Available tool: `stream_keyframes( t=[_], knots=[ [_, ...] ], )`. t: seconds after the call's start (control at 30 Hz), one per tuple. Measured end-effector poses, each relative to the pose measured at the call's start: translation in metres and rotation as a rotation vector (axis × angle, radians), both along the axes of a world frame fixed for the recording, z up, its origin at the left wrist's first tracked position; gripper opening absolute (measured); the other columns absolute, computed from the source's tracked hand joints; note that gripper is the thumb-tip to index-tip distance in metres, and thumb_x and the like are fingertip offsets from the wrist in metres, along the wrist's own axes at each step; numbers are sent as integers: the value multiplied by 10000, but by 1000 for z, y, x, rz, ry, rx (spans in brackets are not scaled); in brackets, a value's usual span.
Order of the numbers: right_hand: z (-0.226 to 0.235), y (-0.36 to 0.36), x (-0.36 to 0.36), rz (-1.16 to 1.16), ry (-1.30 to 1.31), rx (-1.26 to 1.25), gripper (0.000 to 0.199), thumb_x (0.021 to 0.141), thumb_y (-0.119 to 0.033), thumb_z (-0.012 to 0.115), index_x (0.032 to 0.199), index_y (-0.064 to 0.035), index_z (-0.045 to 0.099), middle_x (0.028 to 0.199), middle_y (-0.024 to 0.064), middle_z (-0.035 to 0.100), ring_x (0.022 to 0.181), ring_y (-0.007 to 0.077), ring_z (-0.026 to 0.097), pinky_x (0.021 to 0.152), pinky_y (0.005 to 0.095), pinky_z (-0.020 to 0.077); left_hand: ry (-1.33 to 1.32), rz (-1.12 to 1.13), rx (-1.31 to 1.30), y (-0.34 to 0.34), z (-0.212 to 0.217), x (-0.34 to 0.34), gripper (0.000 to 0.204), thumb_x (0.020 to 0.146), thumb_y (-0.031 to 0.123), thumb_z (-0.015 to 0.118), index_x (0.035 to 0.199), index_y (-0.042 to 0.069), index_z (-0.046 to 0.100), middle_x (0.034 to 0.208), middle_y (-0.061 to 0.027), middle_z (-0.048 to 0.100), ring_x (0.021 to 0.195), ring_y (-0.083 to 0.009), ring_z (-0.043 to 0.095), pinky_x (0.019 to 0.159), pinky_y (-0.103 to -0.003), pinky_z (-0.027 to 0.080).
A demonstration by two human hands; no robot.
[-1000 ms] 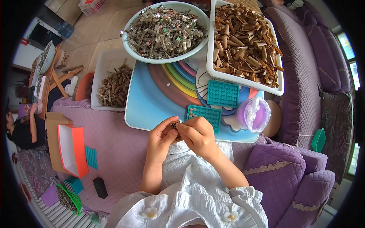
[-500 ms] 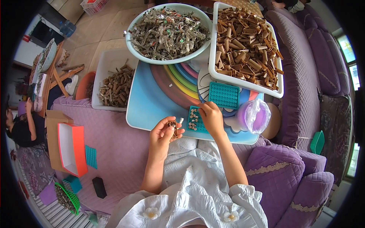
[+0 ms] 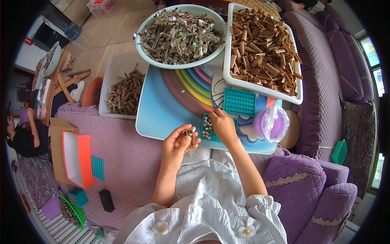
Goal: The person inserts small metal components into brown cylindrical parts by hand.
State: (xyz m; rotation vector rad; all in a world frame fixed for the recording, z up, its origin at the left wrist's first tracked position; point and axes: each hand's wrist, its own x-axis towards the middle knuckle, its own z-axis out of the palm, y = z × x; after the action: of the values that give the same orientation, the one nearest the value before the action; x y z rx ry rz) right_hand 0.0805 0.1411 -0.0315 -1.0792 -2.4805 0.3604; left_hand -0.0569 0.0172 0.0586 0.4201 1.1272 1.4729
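My left hand is closed around a small brown plastic casing, held upright between thumb and fingers above my lap. Small metallic and whitish bits show inside the casing and at its top. My right hand reaches down over a teal moulded tray, its fingertips pinched together at the tray's far edge. Whatever they grip is hidden. Several small round whitish pieces lie in the left part of this tray, beside my right fingers. Just beyond stands a second teal tray with rows of small compartments.
On the rainbow-patterned table stand a tub of clear and metallic parts, a white bin of brown casings and a bag-lined purple container. Left are another bin and an open red box. A person sits far left.
My left hand has shifted slightly right, and the small whitish piece that stuck out beside the casing now sits closer to its top. My right hand has moved slightly left over the tray.
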Motion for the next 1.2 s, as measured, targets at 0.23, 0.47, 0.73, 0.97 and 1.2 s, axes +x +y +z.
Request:
stream_keyframes(
  t=[0.23, 0.47, 0.73, 0.97, 1.2],
  knots=[
    [27, -12, 1, -134, 370, -266, 98, 684, 13, 568, 758, -35, 527, 781, 91, 515, 733, 236, 530, 600, 310, 429, -23, -25, 40, 1, 0, 8, 297, 829, 112, 507, 1098, 0, 449, 923, -113, 564, 778, -190, 601, 662, -268, 523],
    [93, -57, -2, 14, 652, -101, 182, 648, 83, 586, 791, -17, 530, 773, 91, 510, 673, 227, 515, 593, 295, 426, -13, -53, 26, 2, 0, 18, 324, 815, 123, 535, 1102, -3, 451, 910, -87, 562, 769, -171, 598, 665, -269, 523],
    [83, -64, -1, 31, 627, 10, 198, 644, 72, 596, 806, -28, 543, 771, 85, 518, 657, 215, 520, 543, 292, 431, 53, -87, 72, -1, 0, 25, 334, 801, 69, 548, 1108, -22, 452, 925, -97, 574, 807, -136, 578, 691, -244, 508],
    [84, -64, 1, 91, 577, -51, 187, 633, 65, 604, 786, -36, 570, 767, 69, 532, 659, 208, 527, 547, 289, 436, 109, -95, 33, -1, -5, 26, 247, 830, 38, 477, 1070, -16, 476, 896, -86, 577, 768, -139, 589, 661, -235, 500],
    [71, -43, 11, -197, 660, -297, 135, 695, 75, 552, 798, -10, 568, 753, 102, 552, 676, 223, 555, 575, 286, 442, 45, 18, -44, 0, -8, 12, 184, 829, 38, 436, 995, -6, 502, 806, -92, 559, 652, -136, 581, 573, -231, 483]
  ],
)
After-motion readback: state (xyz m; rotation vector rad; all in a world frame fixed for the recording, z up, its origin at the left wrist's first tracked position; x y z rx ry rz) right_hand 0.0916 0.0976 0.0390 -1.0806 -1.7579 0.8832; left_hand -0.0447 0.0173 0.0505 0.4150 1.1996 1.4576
